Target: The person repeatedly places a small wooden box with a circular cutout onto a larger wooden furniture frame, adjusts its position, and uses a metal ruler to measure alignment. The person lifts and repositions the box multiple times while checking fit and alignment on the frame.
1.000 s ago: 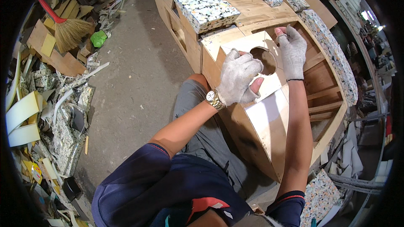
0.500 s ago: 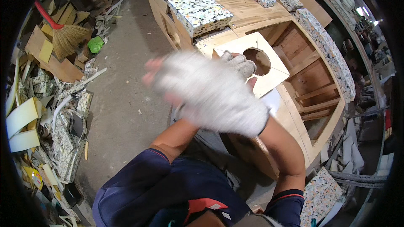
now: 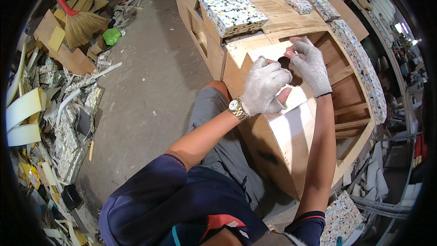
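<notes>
A square pale plywood board (image 3: 298, 95) with a round hole (image 3: 296, 79) lies on the near end of a wooden frame (image 3: 255, 45). My left hand (image 3: 266, 85), in a grey-white glove with bare fingertips, rests over the board's left part. Its fingers are curled beside the hole and the thumb points right. On the hole's far right side is my right hand (image 3: 311, 66), gloved the same way. Its fingers are bent together in a pinch; whatever is between them is too small to make out. Both hands partly cover the hole. A white sheet (image 3: 291, 120) lies nearer on the frame.
Speckled foam blocks (image 3: 232, 11) sit along the frame, and a foam strip (image 3: 359, 64) follows its right edge. Open compartments (image 3: 348, 93) lie right of my hands. Scrap foam and wood (image 3: 68, 127) are heaped on the left, with a broom (image 3: 84, 25).
My right hand, blurred across my left hand before, has moved right and away from me to the hole's far side. The view has shifted, uncovering my left wrist and the white sheet.
</notes>
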### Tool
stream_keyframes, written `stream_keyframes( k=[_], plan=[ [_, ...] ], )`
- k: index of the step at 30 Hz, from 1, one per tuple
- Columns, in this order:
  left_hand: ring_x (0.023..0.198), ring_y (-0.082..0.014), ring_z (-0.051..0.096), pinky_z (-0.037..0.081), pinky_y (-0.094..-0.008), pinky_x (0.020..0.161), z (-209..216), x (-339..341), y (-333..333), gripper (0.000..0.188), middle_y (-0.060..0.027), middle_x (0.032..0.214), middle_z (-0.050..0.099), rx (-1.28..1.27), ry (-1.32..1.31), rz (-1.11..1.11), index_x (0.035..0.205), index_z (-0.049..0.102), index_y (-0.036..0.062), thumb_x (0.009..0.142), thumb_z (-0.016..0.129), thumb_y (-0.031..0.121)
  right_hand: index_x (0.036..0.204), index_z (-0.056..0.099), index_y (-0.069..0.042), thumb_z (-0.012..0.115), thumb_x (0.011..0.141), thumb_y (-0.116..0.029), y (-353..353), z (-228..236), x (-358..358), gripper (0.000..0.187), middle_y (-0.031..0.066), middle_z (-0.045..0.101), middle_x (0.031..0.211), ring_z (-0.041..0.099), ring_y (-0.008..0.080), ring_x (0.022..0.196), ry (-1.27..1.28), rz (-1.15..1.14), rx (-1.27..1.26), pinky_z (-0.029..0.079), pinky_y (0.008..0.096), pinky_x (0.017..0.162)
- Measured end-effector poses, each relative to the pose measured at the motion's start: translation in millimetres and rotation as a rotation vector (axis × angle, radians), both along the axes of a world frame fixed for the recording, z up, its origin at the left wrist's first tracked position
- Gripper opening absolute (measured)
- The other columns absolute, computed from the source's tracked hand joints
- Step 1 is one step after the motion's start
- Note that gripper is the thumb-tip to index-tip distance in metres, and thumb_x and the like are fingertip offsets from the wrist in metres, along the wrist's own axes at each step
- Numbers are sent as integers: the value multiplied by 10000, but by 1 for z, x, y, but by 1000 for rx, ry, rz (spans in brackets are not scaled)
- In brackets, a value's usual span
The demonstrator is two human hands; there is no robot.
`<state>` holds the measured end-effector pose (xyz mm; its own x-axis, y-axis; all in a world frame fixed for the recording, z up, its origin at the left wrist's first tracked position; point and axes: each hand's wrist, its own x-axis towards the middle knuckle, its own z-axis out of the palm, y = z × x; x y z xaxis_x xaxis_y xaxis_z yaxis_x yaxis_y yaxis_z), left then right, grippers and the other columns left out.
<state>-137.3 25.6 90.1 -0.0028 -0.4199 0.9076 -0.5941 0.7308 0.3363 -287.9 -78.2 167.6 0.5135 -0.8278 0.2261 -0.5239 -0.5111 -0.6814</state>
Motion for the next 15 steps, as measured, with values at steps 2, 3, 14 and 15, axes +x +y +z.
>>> stream_keyframes(
  k=[2, 3, 14, 15],
  plan=[
    [758, -327, 580, 436, -458, 803, 0, 3, 2, 214, -89, 776, 584, 22, -37, 11, 815, 643, 92, 873, 625, 297, 967, 675, 50, 767, 954, -167, 0, 0, 1, 237, 153, 686, 1316, 667, 236, 1135, 32, -2, 11, 520, 350, 972],
    [787, -310, 597, 449, -456, 830, 1, 4, 4, 185, -79, 804, 611, 40, -54, 9, 837, 652, 98, 836, 650, 283, 985, 685, 51, 758, 964, -167, -2, -2, -1, 231, 149, 694, 1284, 668, 230, 1119, 29, 9, -10, 520, 349, 969],
    [794, -300, 620, 444, -451, 830, 1, 3, -1, 179, -77, 812, 620, 19, -71, 23, 844, 649, 95, 801, 656, 268, 1120, 691, 110, 607, 1119, -355, -24, -25, -9, 472, 67, 708, 932, 658, 152, 844, -614, -260, 65, 542, 320, 795],
    [777, -312, 608, 436, -459, 813, 2, 3, 0, 195, -87, 798, 609, -1, -66, 41, 836, 642, 93, 829, 631, 287, 1121, 696, 103, 625, 1106, -338, -21, -20, -12, 448, 87, 716, 953, 682, 167, 873, -545, -259, 32, 548, 323, 811]
  ],
)
